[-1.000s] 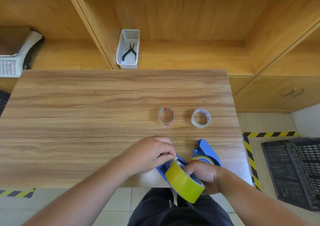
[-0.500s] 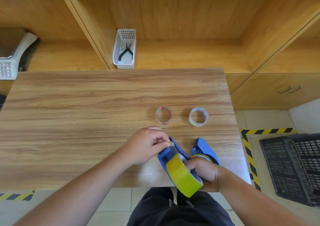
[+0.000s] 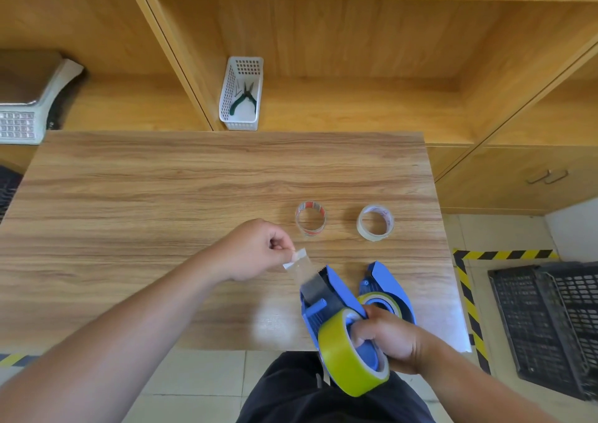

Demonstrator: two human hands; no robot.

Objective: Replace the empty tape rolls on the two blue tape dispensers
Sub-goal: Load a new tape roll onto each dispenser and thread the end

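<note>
A glossy yellow tape roll (image 3: 349,354) sits in a smooth blue plastic dispenser (image 3: 336,288); at ten o'clock spreads the matt wood-grain tabletop (image 3: 161,202).

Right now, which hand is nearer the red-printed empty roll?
Left. The left hand pinches the tape end just beside the red-printed roll; the right hand grips the dispenser at the table's near edge.

I see bright, even daylight with only soft, faint shadows, and a pale patch of glare sits on the counter (image 3: 275,320) near its front edge. My wide lens bows the shelves (image 3: 356,105) and the counter edges outward toward the corners. The centre is sharp, while the near forearms look slightly soft.
</note>
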